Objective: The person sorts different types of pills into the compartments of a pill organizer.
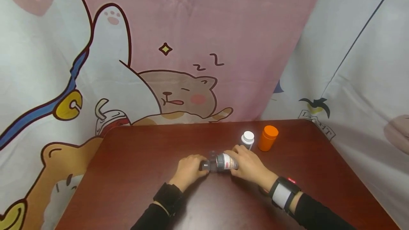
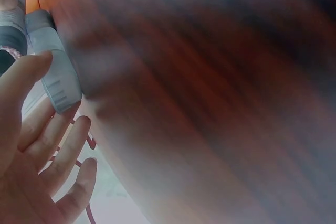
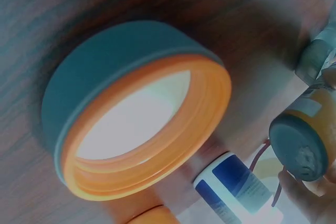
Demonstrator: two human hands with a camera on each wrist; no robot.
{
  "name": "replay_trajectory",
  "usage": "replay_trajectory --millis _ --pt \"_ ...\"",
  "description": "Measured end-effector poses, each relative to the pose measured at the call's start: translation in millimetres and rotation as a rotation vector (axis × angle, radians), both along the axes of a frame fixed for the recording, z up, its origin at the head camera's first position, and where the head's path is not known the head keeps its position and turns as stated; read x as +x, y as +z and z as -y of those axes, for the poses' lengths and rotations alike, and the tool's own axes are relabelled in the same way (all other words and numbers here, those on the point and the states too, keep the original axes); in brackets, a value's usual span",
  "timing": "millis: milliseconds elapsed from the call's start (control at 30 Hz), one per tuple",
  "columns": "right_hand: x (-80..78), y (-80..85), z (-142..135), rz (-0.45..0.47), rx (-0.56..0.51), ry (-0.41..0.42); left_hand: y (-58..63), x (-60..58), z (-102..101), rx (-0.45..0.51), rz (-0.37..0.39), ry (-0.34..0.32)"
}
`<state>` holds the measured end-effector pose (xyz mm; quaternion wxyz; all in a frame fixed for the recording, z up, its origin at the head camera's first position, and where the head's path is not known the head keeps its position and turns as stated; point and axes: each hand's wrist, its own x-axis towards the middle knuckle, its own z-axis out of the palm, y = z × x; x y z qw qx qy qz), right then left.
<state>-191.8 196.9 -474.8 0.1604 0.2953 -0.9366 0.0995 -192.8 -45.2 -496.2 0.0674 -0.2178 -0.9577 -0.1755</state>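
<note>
My left hand pinches a small translucent container with a ribbed end between its thumb and fingers, low over the table. My right hand grips a small dark bottle with a white and yellow label. The bottle lies tilted on its side, its uncapped mouth pointing left at the container. In the left wrist view something pinkish shows at that mouth; what it is I cannot tell. The bottle's dark base faces the right wrist camera. Whether mouth and container touch is unclear.
A white-capped bottle with a blue and white label stands behind my right hand, beside an orange bottle. Under my right wrist lies a round ring-like lid, dark outside and orange inside. A cartoon curtain hangs behind the brown table.
</note>
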Motion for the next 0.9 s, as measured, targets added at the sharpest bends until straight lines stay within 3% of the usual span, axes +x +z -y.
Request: replay_trajectory --millis 467,900 --pt "-4.4 11.1 10.4 -0.074 0.091 0.068 1.5 -0.3 -1.2 -0.009 0.009 -0.003" --pt "-6.7 18.3 15.9 -0.071 0.155 0.089 0.1 -1.8 -0.9 -0.01 -0.008 -0.003"
